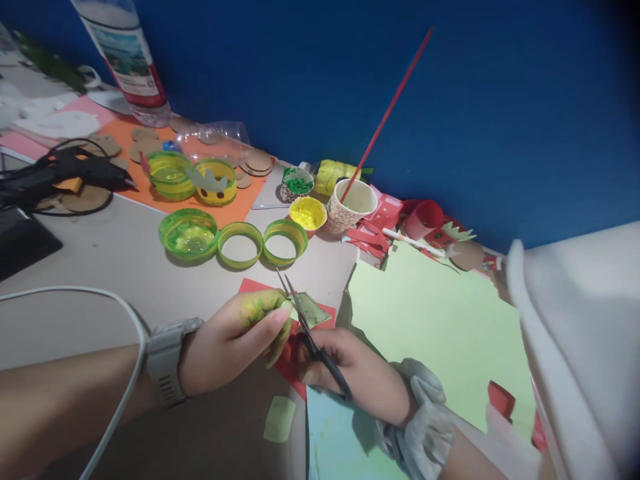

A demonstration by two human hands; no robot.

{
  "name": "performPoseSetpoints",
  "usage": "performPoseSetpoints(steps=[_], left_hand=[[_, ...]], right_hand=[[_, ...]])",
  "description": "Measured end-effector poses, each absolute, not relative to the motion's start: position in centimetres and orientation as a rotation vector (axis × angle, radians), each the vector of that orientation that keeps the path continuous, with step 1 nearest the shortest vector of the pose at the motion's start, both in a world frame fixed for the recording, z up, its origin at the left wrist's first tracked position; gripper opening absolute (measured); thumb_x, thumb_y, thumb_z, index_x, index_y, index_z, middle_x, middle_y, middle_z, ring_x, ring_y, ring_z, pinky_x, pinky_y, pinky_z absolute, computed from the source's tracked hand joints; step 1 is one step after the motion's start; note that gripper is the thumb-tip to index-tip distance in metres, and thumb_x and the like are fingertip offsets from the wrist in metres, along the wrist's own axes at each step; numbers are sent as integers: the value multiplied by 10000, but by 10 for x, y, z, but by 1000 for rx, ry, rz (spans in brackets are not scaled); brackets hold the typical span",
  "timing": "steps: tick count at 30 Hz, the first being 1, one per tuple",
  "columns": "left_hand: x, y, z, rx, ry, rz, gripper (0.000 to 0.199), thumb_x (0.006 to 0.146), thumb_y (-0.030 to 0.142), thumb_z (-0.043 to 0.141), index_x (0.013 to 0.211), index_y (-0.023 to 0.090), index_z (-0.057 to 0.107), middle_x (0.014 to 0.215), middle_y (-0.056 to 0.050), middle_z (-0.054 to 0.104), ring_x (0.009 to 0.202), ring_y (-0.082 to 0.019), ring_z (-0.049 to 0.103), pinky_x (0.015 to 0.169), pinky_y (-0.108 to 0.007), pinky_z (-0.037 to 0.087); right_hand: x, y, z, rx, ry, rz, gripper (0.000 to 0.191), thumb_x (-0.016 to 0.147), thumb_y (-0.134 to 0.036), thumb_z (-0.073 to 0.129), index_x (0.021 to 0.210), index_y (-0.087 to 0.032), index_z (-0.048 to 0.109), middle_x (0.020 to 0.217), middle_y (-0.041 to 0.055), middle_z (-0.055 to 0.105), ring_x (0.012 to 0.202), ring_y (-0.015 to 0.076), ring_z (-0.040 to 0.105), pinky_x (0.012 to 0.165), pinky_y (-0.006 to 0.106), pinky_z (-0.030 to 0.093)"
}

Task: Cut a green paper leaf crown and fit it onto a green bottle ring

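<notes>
My left hand (260, 323), smeared with green and yellow paint, pinches a small pale green paper piece (289, 309) between thumb and fingers. Black-handled scissors (311, 343) are gripped in my right hand (325, 360), their blades slightly apart beside that piece and pointing up and away. Beneath both hands lies red paper (327, 319), with a dark green outlined piece (313, 310) on it. A light green scrap (279, 419) rests on the table below my hands.
Green-yellow rings (240, 245), a paint cup (308, 215) and a paper cup (350, 208) with a red stick stand beyond my hands. Large green paper (440, 320) lies right. A glue gun (75, 170) and bottle (125, 60) are left; a white cable (123, 400) crosses my left forearm.
</notes>
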State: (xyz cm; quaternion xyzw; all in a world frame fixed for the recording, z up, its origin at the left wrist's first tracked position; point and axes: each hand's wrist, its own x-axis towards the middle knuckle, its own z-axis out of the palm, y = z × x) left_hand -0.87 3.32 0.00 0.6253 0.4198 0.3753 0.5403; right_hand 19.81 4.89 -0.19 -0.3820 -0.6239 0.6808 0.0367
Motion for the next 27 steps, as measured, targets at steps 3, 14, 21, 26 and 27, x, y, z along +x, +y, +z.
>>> performPoseSetpoints(steps=[3, 14, 21, 26, 27], left_hand=[[-8, 33, 1, 1483, 998, 892, 431, 1000, 250, 335, 595, 190, 470, 554, 60, 516, 547, -61, 513, 623, -168, 437], [-7, 33, 1, 1421, 979, 853, 395, 995, 311, 332, 664, 186, 505, 572, 36, 554, 547, -82, 535, 588, -191, 457], [-6, 34, 1, 1371, 961, 843, 384, 996, 296, 349, 695, 166, 549, 590, 41, 582, 536, -59, 533, 564, -160, 439], [-7, 34, 0, 1340, 958, 810, 390, 994, 308, 355, 681, 165, 537, 570, 39, 573, 528, -65, 526, 563, -169, 435], [-7, 34, 0, 1351, 960, 799, 396, 993, 308, 358, 676, 162, 543, 564, 39, 565, 528, -65, 522, 571, -171, 436]], right_hand=[[198, 49, -2, -1199, -1935, 2091, 442, 822, -561, 612, 705, -160, 467, 669, -32, 400, 615, 98, 355, 572, 219, 329], [195, 50, 0, -1186, -1860, 2148, 548, 775, -683, 582, 679, -156, 464, 642, -16, 457, 586, 101, 391, 559, 225, 339], [191, 51, 4, -1166, -1824, 2142, 604, 734, -736, 572, 643, -151, 451, 618, -20, 448, 584, 97, 386, 541, 212, 332], [193, 51, 4, -1167, -1866, 2117, 529, 796, -653, 581, 677, -152, 457, 643, -18, 452, 600, 99, 389, 562, 215, 345], [194, 51, 3, -1170, -1876, 2115, 530, 799, -659, 570, 685, -153, 458, 653, -16, 453, 603, 100, 386, 569, 219, 350]])
